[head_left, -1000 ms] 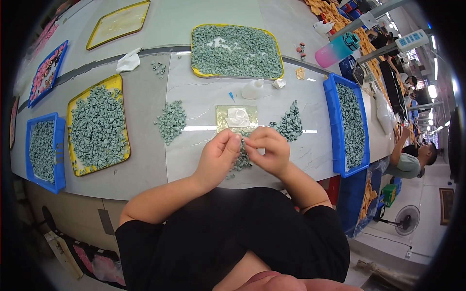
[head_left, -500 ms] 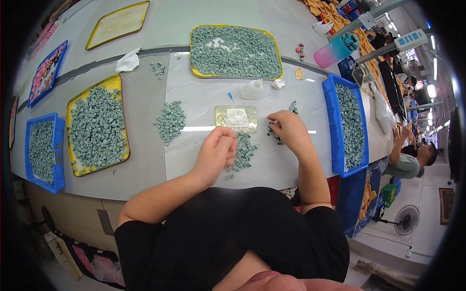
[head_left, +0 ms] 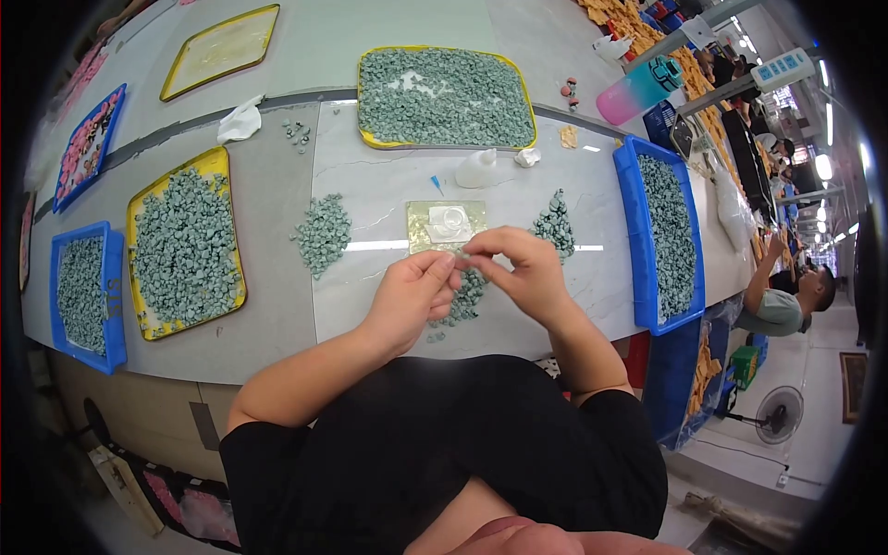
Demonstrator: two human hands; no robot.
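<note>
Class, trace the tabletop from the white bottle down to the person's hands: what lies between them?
The head view shows a yellowish-green plate bearing a whitish piece, between the white bottle and the left hand and right hand.

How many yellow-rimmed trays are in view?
3: a left tray heaped with green pieces, a far tray at upper left, and a wide tray behind the white bottle. Others may be hidden.
</note>
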